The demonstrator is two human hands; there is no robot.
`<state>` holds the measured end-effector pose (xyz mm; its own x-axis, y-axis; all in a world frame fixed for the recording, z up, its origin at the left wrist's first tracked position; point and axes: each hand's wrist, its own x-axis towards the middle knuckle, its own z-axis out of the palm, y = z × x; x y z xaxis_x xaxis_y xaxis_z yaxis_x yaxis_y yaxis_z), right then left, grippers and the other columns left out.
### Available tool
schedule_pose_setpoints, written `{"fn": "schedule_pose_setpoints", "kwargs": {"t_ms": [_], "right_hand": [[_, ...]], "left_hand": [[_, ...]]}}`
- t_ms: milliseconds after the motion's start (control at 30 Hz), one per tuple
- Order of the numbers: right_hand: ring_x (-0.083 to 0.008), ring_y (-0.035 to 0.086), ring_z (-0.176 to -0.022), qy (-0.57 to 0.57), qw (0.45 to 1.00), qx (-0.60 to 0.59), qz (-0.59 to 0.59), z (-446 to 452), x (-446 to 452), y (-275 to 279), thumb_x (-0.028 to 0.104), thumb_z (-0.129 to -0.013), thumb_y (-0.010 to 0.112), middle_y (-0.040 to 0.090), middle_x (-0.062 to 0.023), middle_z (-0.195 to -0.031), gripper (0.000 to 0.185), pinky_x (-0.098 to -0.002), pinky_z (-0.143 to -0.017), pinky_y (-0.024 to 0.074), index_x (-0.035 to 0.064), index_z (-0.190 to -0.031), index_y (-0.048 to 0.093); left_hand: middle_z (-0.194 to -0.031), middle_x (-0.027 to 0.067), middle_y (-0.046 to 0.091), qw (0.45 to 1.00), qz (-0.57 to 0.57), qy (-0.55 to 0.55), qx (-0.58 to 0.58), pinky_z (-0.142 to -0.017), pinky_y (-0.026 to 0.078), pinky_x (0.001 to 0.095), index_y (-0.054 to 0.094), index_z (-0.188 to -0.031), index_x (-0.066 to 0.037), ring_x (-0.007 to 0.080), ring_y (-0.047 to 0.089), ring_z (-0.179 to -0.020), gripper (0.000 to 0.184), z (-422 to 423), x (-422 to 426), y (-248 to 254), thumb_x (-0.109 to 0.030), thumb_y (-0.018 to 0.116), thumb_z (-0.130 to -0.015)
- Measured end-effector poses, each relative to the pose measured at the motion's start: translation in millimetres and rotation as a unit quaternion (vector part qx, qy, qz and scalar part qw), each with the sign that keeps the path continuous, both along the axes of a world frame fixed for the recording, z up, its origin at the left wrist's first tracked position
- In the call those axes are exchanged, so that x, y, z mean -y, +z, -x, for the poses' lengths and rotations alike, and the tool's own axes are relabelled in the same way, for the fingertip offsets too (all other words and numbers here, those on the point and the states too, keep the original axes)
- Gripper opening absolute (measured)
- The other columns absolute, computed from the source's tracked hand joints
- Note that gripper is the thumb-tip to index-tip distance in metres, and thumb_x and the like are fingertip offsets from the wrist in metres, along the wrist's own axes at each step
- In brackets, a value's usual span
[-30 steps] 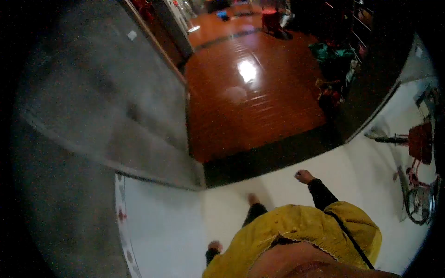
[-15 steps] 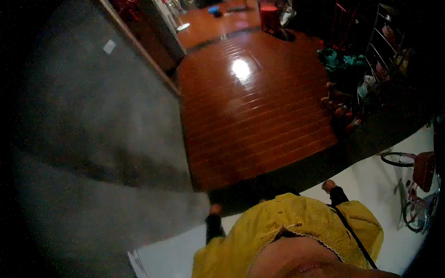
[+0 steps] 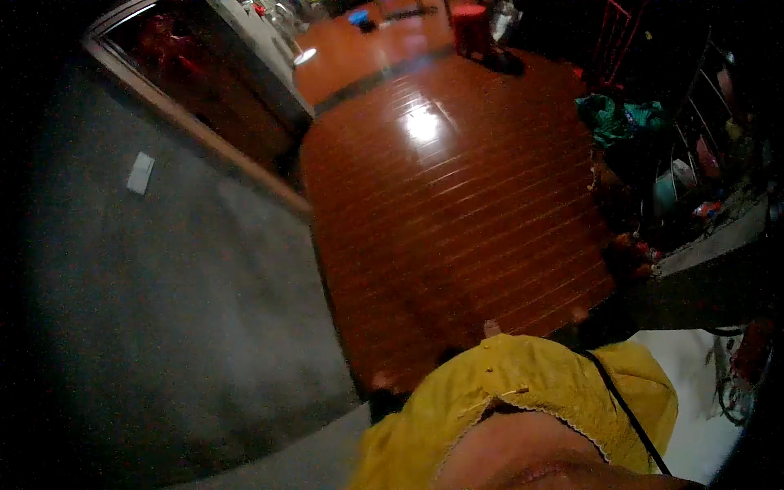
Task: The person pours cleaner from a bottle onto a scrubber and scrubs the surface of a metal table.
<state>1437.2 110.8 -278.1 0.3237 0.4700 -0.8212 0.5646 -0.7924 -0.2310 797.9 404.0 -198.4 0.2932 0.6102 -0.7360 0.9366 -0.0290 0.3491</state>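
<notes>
My left hand (image 3: pixel 384 380) hangs low beside the yellow top (image 3: pixel 523 367), close to the foot of the grey wall. My right hand (image 3: pixel 580 314) is on the other side of the top, over the dark strip at the edge of the floor. Both hands are small, dim and blurred, so their fingers do not show clearly. I make out nothing held in either one. A bare foot (image 3: pixel 491 328) pokes out in front of the top, on the brown wooden floor (image 3: pixel 457 220). A black strap (image 3: pixel 625 415) crosses the top at the right.
A grey wall (image 3: pixel 220 327) with a white switch plate (image 3: pixel 140 173) runs along the left, up to a doorway (image 3: pixel 188 65). Ahead stands a red stool (image 3: pixel 470 28). Green cloth (image 3: pixel 621 118) and a metal rack (image 3: pixel 686 139) line the right. A bicycle (image 3: pixel 739 371) is at lower right.
I have moved forward: the wooden floor now reaches the yellow top, and the doorway and switch plate show lower and larger. The pale floor has mostly slipped out of view. A foot has appeared.
</notes>
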Motion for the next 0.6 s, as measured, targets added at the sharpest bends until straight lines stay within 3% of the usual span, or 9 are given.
{"fn": "schedule_pose_setpoints", "kwargs": {"t_ms": [100,200,300,367,433,500,533,567,600], "right_hand": [[-0.0286,0.057,-0.086,-0.065,0.994,-0.068,-0.058,-45.0,-150.7,45.7,0.022,-0.094,0.05,0.06,-0.015,-0.104,0.028,-0.0383,-0.075,0.0481,0.0029,-0.114,0.056],[-0.028,0.057,-0.084,-0.038,0.974,-0.065,-0.214,7.6,-324.0,68.8,0.021,-0.094,0.049,0.06,-0.0143,-0.106,0.028,-0.0368,-0.073,0.0477,0.0028,-0.114,0.056],[-0.0285,0.058,-0.087,-0.012,0.975,-0.104,-0.197,24.2,-431.2,105.5,0.02,-0.095,0.049,0.061,-0.0143,-0.105,0.025,-0.0368,-0.074,0.0477,0.0029,-0.112,0.056],[-0.0308,0.057,-0.095,-0.269,0.91,-0.245,-0.198,-17.6,-518.1,58.0,0.016,-0.094,0.05,0.06,-0.015,-0.112,0.027,-0.0392,-0.078,0.0476,0.0047,-0.118,0.055],[-0.0312,0.057,-0.098,-0.003,0.975,-0.118,-0.191,-40.7,-514.2,66.1,0.019,-0.094,0.052,0.057,-0.0154,-0.117,0.032,-0.0409,-0.082,0.0477,0.0043,-0.122,0.053],[-0.0315,0.056,-0.102,0.151,0.966,-0.042,-0.207,-91.4,-493.6,43.8,0.023,-0.093,0.054,0.055,-0.0158,-0.122,0.038,-0.0426,-0.085,0.0477,0.004,-0.126,0.05],[-0.0317,0.056,-0.103,0.177,0.955,-0.054,-0.23,-148.2,-459.7,64.8,0.025,-0.093,0.054,0.054,-0.016,-0.125,0.041,-0.0435,-0.087,0.0478,0.0039,-0.128,0.049],[-0.0318,0.056,-0.105,0.193,0.941,-0.062,-0.271,-211.9,-422.3,42.9,0.027,-0.093,0.055,0.053,-0.0162,-0.127,0.045,-0.0443,-0.089,0.0478,0.0037,-0.13,0.047],[-0.0318,0.056,-0.104,0.162,0.967,-0.033,-0.193,-234.0,-392.4,50.7,0.027,-0.093,0.055,0.053,-0.0162,-0.127,0.044,-0.0443,-0.088,0.0478,0.0037,-0.13,0.048]], "left_hand": [[-0.088,0.0115,0.062,0.997,0.032,0.03,-0.064,-0.06,0.049,0.0326,0.056,-0.12,-0.003,0.0186,0.055,-0.067,0.031,11.9,27.8,27.2,-0.014,0.053,-0.092],[-0.088,0.0115,0.063,0.993,0.062,0.058,-0.085,-0.06,0.049,0.0328,0.056,-0.12,-0.003,0.0187,0.055,-0.067,0.031,53.7,18.5,-2.0,-0.014,0.053,-0.092],[-0.089,0.0115,0.063,0.99,0.08,0.066,-0.099,-0.061,0.049,0.0331,0.056,-0.12,-0.003,0.0188,0.055,-0.068,0.03,40.6,-56.1,3.4,-0.014,0.053,-0.092],[-0.089,0.0115,0.063,0.992,0.074,0.064,-0.083,-0.061,0.049,0.0333,0.056,-0.12,-0.003,0.0189,0.055,-0.068,0.03,11.8,-133.6,-28.2,-0.014,0.053,-0.092],[-0.09,0.0115,0.063,0.995,0.057,0.062,-0.053,-0.061,0.049,0.0334,0.056,-0.12,-0.003,0.0189,0.055,-0.068,0.03,-26.4,-203.2,-25.0,-0.014,0.053,-0.092],[-0.09,0.0116,0.063,0.997,0.032,0.065,-0.022,-0.061,0.049,0.0336,0.056,-0.12,-0.003,0.019,0.055,-0.068,0.03,-60.9,-280.5,-32.9,-0.014,0.053,-0.092],[-0.09,0.0116,0.063,0.997,0.02,0.066,-0.018,-0.061,0.049,0.0337,0.056,-0.12,-0.003,0.019,0.055,-0.069,0.03,-117.3,-301.1,26.6,-0.014,0.053,-0.092],[-0.091,0.0116,0.063,0.998,-0.002,0.068,-0.001,-0.061,0.049,0.0338,0.057,-0.12,-0.003,0.0191,0.055,-0.069,0.03,-156.1,-321.8,20.0,-0.014,0.053,-0.092],[-0.091,0.0116,0.063,0.997,-0.021,0.077,0.017,-0.062,0.049,0.0339,0.057,-0.12,-0.003,0.0191,0.055,-0.069,0.03,-192.5,-337.3,24.9,-0.014,0.053,-0.092]]}}
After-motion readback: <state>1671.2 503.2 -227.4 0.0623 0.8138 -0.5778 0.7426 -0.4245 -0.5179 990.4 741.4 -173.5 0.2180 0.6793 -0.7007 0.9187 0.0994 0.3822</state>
